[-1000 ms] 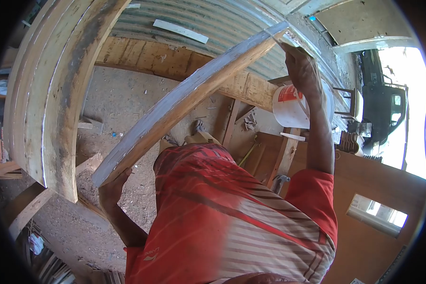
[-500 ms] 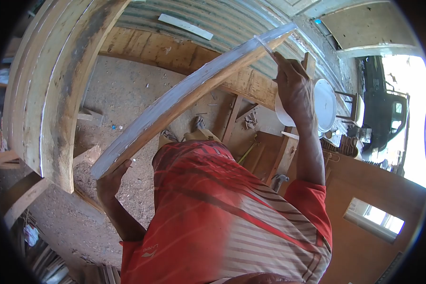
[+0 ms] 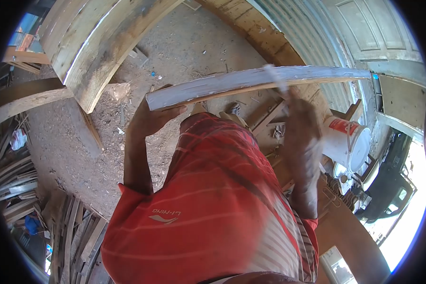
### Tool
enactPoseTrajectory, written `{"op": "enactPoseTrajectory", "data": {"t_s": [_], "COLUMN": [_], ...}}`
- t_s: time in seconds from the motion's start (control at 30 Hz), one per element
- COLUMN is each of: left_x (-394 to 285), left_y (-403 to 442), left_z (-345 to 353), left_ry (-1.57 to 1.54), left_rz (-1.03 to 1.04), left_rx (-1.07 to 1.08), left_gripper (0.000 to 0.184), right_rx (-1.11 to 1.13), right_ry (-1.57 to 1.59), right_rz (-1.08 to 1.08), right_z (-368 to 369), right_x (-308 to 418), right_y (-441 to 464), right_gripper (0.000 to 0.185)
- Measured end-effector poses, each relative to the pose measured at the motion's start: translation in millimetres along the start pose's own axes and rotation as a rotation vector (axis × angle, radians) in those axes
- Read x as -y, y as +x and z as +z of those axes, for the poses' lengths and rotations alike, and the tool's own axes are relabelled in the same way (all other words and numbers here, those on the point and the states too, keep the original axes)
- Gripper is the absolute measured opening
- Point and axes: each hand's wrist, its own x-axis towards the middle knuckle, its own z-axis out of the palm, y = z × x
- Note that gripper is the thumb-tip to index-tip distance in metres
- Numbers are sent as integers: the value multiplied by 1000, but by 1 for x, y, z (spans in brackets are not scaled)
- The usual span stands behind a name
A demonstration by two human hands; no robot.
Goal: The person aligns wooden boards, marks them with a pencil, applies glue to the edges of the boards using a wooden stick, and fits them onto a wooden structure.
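A long wooden plank (image 3: 213, 86) stretches across in front of me, its upper face coated with a whitish, streaky layer and its lower edge bare wood. My left hand (image 3: 151, 118) grips the plank's left end, thumb on the near side. My right hand (image 3: 300, 123), smeared by motion, is closed around a slim tool with a white tip (image 3: 275, 78). That tip lies against the coated face, right of the plank's middle. Blur hides the tool's exact kind.
Thick stacked boards (image 3: 97, 52) with white lines in their seams stand at upper left. A white bucket (image 3: 359, 146) is at right, beyond my right hand. Wood offcuts (image 3: 75, 236) lie at lower left. Another long board (image 3: 255, 28) runs along the corrugated metal wall (image 3: 312, 33).
The plank has swung from a steep slant to nearly level, its far end coming down. My right hand and the tool have moved lower. My view has shifted too.
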Motion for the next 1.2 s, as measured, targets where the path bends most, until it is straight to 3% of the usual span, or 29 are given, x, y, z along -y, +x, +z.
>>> {"op": "enactPoseTrajectory", "data": {"t_s": [0.1,0.2,0.43,0.57,0.67,0.8,0.97,1.07,1.2], "left_x": [25,16,5,5,2,4,6,6,6], "left_y": [2,4,4,4,3,3,3,0,1], "left_z": [-1,-2,-5,-5,-6,-5,-2,-2,-3], "left_ry": [244,250,99,76,39,25,50,79,76], "left_rz": [292,361,322,325,311,307,322,282,218], "left_rx": [-23,-20,25,19,23,26,30,30,47], "left_gripper": [46,40,36,37,36,37,36,35,34], "right_rx": [26,-6,-119,-71,-59,-89,12,-69,-121], "right_ry": [93,76,8,38,-78,-152,-14,-205,-2], "right_rz": [-201,-212,31,-258,-160,193,-42,165,394], "right_z": [10,4,-2,12,15,1,2,0,-20], "right_x": [44,58,55,82,74,46,71,19,2], "right_y": [-3,1,4,4,1,-1,-7,-11,-3], "right_gripper": [45,45,48,47,48,51,49,46,37]}}
